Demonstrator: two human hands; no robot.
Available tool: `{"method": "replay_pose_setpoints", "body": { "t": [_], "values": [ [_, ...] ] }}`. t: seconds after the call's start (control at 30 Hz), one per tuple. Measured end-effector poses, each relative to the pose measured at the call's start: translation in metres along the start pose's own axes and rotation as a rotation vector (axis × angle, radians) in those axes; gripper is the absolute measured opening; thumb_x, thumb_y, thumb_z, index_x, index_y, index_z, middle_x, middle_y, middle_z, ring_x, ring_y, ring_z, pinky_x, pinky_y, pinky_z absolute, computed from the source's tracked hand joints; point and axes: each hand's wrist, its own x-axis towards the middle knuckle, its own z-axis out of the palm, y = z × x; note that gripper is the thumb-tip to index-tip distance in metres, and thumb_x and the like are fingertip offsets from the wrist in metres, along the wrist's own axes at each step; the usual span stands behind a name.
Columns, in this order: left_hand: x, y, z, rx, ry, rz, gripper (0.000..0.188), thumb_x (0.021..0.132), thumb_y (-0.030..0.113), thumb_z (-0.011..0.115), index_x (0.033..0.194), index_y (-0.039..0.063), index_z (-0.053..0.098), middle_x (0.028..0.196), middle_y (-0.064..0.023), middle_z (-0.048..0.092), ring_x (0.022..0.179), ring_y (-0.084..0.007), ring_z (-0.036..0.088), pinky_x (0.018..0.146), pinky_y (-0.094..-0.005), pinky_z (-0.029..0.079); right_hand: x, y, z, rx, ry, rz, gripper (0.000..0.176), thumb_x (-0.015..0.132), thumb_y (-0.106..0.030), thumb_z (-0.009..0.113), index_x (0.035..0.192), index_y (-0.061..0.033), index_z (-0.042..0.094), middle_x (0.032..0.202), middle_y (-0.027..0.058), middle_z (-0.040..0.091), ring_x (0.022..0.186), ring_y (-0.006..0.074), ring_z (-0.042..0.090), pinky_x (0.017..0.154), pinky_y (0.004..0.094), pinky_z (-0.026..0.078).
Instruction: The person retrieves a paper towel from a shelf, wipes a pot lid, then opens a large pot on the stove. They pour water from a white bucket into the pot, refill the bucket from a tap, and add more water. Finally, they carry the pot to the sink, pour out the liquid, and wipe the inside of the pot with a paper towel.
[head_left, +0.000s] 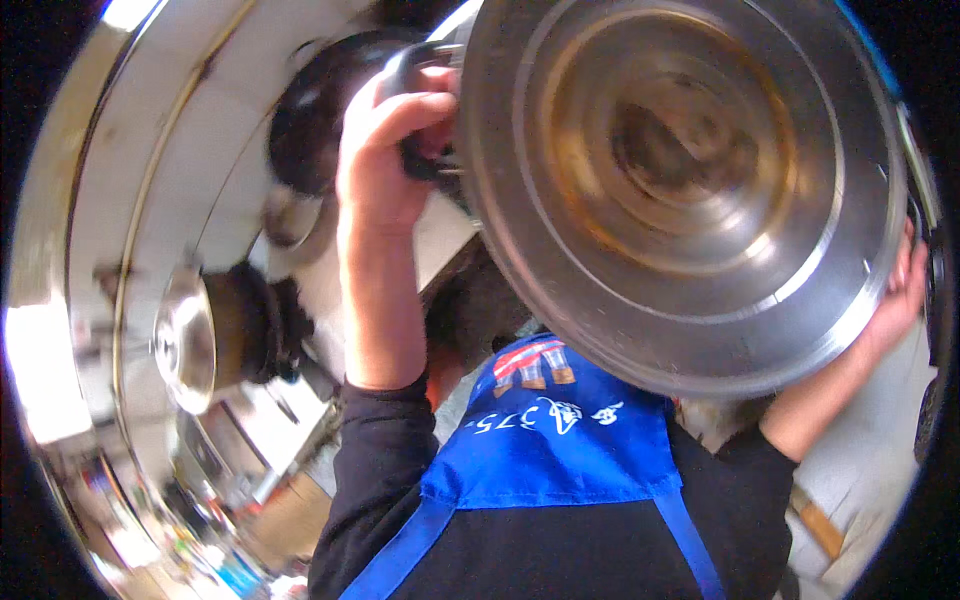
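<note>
A large round stainless-steel pot or pan (675, 330) fills the upper right, tilted so its circular face is towards me. Concentric rings and brownish stains mark that face; I cannot tell whether it is the inside or the underside. My left hand (390, 142) is wrapped around a black loop handle (401, 75) on its left side. At the opposite side my right hand (904, 274) holds it, the fingers partly hidden behind the rim. I wear a blue apron (555, 457) bearing writing over a black top.
A dark round pan (315, 112) is beyond my left hand. To the left stands a dark pot (240, 322) with a shiny metal lid (187, 341). Blurred small items and a brown cardboard-like surface (292, 517) lie at lower left.
</note>
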Motion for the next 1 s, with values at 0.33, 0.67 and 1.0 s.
{"method": "replay_pose_setpoints", "body": {
  "t": [0.33, 0.67, 1.0],
  "values": [
    [-0.207, 0.171, -0.142, 0.069, 0.312, 0.321, 0.017, 0.069, 0.013, 0.068, 0.077, 0.003, 0.059, 0.086, -0.0096, 0.068, 0.062, -0.0082, 0.049, 0.057, -0.0226, 0.038, -0.137, -0.090, 0.099, 0.332, -0.163, 0.241, 0.059, 0.102, -0.041, 0.049, 0.142, 0.0037, 0.049, 0.141, 0.0167, 0.056, 0.129, 0.0288, 0.053, 0.112, 0.0414, 0.038],
    [-0.448, 0.232, -0.156, 0.388, 1.307, 0.688, 0.041, 0.075, 0.010, 0.062, 0.112, -0.008, 0.064, 0.086, -0.0103, 0.069, 0.052, -0.0093, 0.048, 0.050, -0.0169, 0.040, -0.263, -0.038, 0.280, 0.799, -1.261, 0.617, 0.052, 0.101, -0.025, 0.051, 0.140, 0.0087, 0.046, 0.107, 0.0105, 0.067, 0.091, 0.0148, 0.060, 0.084, 0.0262, 0.048],
    [-0.679, 0.291, -0.130, 0.436, 1.801, 0.448, 0.019, 0.072, -0.003, 0.062, 0.090, -0.009, 0.066, 0.087, -0.0166, 0.070, 0.082, -0.0223, 0.069, 0.090, -0.0305, 0.056, -0.545, -0.008, 0.317, 0.329, -2.270, 0.656, 0.057, 0.087, -0.014, 0.068, 0.141, -0.0043, 0.050, 0.128, 0.0113, 0.059, 0.114, 0.0202, 0.059, 0.099, 0.0374, 0.049]
  ]
}}
